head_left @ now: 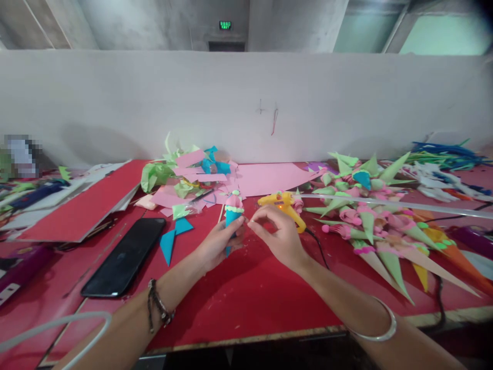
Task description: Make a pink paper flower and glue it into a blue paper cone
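Observation:
A small paper ice cream cone (233,213), blue below with a pale green frill and a pink top, stands upright in my left hand (221,240). My fingers are wrapped around its blue part. Just to the right, my right hand (279,236) is raised with thumb and index finger pinched together near the cone. Whatever lies between those fingertips is too small to make out. Behind my right hand rests a yellow glue gun (283,200) with a long clear glue stick (385,202) reaching right. Blue paper pieces (168,245) lie left of my left hand.
A black phone (125,257) lies on the red table (246,308) at left, near a red sheet (88,200). Paper scraps (188,174) pile up at the back. Many finished-looking paper cones (365,221) heap at right, beside pipe cleaners (447,154). A white wall (192,103) stands behind.

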### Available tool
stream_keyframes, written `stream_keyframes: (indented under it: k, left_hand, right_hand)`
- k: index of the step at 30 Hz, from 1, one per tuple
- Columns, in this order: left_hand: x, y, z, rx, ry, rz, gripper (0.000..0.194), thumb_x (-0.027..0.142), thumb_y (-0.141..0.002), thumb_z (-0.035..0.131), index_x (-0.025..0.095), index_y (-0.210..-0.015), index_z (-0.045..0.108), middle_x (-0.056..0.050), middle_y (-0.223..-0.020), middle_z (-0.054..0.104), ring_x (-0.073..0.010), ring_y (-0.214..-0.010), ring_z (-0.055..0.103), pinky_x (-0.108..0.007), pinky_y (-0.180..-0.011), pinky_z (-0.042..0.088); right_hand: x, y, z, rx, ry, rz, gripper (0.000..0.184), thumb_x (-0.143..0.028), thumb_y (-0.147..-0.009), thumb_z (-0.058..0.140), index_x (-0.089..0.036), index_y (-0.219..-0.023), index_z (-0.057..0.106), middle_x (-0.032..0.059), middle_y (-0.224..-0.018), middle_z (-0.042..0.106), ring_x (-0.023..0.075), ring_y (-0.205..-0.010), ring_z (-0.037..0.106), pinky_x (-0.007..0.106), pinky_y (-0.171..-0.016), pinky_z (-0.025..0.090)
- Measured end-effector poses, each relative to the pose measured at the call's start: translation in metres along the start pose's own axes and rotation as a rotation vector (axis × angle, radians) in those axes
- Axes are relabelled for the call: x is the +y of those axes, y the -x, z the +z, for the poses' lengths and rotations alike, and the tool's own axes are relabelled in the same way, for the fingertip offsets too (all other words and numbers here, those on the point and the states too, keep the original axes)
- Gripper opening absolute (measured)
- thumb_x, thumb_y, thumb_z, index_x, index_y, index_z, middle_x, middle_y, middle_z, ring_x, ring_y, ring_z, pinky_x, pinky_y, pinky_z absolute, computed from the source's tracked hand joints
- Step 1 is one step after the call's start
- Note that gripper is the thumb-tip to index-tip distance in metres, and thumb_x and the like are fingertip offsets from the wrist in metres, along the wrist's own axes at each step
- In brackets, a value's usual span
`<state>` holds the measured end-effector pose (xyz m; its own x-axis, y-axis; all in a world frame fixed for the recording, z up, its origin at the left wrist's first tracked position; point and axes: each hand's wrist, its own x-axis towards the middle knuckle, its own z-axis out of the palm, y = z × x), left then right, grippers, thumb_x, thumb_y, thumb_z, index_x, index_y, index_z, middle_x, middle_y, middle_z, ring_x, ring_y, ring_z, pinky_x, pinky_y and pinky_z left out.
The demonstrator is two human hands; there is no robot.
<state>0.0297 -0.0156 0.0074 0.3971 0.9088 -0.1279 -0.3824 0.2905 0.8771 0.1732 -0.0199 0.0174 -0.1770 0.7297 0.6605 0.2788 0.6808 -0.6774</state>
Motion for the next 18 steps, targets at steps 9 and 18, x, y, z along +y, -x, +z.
stream_keyframes:
  k: [9,18]
  left_hand:
    - [-0.0031,-0.0001,-0.004,0.122,-0.146,-0.012,0.036,0.038,-0.056,0.071,0.015,-0.072,0.049,0.005,-0.056,0.049,-0.0052,-0.049,0.046,-0.019,-0.048,0.04]
    - [-0.0013,0.0004,-0.0006,0.12,-0.323,0.023,0.03,0.038,-0.064,0.064,0.013,-0.064,0.047,0.005,-0.05,0.046,-0.005,-0.045,0.044,-0.02,-0.048,0.036]
  right_hand:
    - [0.007,0.0013,0.003,0.048,-0.124,0.126,0.009,-0.022,-0.078,0.051,-0.021,-0.083,0.059,0.0022,-0.081,0.06,0.0141,-0.076,0.057,0.026,-0.066,0.048]
    - [0.0068,-0.0006,0.0035,0.068,-0.17,0.116,0.011,-0.016,-0.075,0.053,-0.021,-0.082,0.06,0.002,-0.082,0.06,0.0135,-0.08,0.057,0.026,-0.068,0.049]
